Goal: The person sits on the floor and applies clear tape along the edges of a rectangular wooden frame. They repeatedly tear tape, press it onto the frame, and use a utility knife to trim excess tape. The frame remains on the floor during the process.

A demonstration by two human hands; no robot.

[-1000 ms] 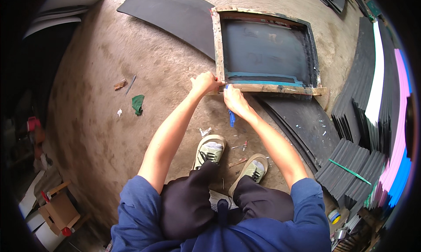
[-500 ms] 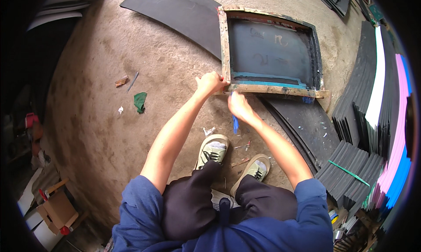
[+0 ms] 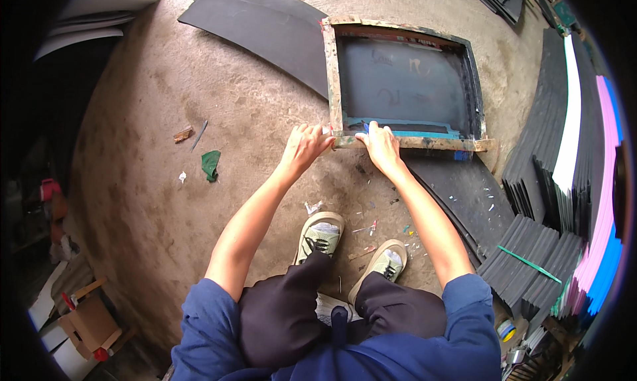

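Right hand (image 3: pixel 383 147) is now joining left hand (image 3: pixel 306 149) in pinching the paint-stained rectangular wooden frame (image 3: pixel 434 143), seemingly steadying it

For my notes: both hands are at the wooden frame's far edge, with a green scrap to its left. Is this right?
Wrong edge: the head view shows the left hand and right hand at the near edge of the wooden frame, with a green scrap to its left.
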